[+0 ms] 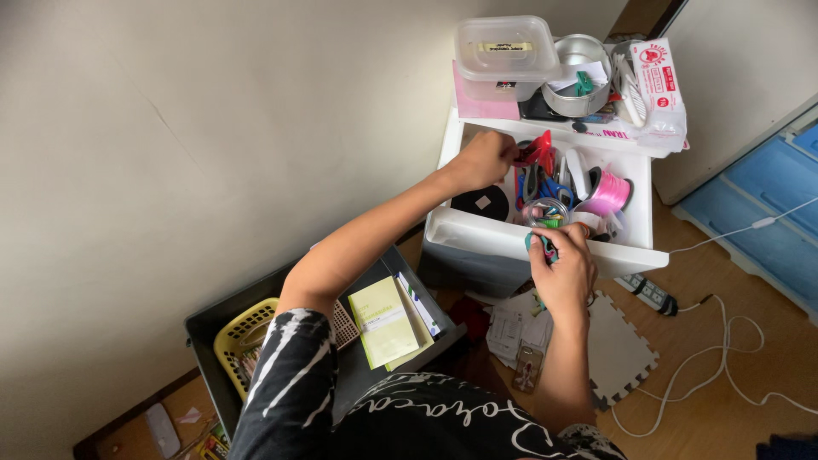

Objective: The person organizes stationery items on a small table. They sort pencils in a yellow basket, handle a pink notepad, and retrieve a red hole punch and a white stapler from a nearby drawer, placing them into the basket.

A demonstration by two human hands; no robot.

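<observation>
My left hand [486,159] reaches into an open white drawer [545,243] and is closed around a red item [538,150] among scissors and tools at the back. At the drawer's front edge, my right hand [564,266] grips a small teal and dark object [545,247]. Inside the drawer lie a pink spool of ribbon [610,192], a round clear container [545,209] and a black disc [480,203].
On top of the drawer unit stand a clear lidded box [503,49], a metal pot [581,77] and a white packet [661,85]. A dark bin with a yellow basket [241,334] and a green booklet [380,320] sits at left. Papers, a foam mat [620,347], a power strip [648,294] and white cable lie on the floor.
</observation>
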